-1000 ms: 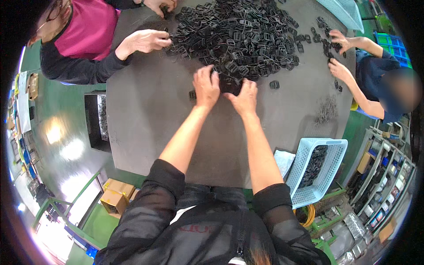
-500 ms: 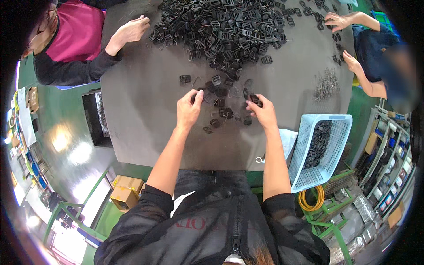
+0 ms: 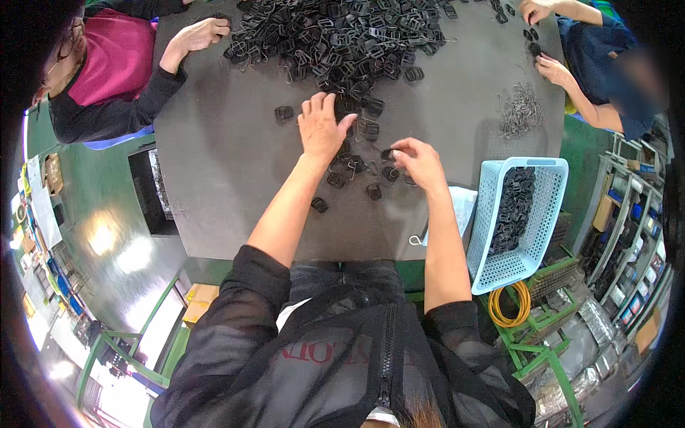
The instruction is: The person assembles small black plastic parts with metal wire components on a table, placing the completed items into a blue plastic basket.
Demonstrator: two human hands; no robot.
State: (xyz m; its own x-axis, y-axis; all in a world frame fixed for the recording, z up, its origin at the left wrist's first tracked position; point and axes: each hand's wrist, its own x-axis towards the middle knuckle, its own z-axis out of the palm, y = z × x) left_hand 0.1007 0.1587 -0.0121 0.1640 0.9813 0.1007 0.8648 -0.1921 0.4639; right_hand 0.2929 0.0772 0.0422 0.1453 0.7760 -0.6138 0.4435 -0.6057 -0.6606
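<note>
On the grey tabletop [image 3: 228,200], the heap of black strap buckles [image 3: 335,43] lies fwd of both hands, visible part longest approx. L–R, narrow tail pointing back at them. Blue perforated basket [image 3: 531,162]: near R of heap, w/ black pieces inside. L hand [image 3: 323,132] is closer, beside heap's tail, fingers splayed, nothing visibly gripped. R hand [image 3: 417,164] is a bit farther off, near R of tail, thumb & fingertips pinching a black buckle [image 3: 387,154]. Loose buckles [image 3: 319,205]: near side of tail, some btwn hands.

The head-worn fisheye looks steeply down onto the nearby table [image 3: 235,178].
</note>
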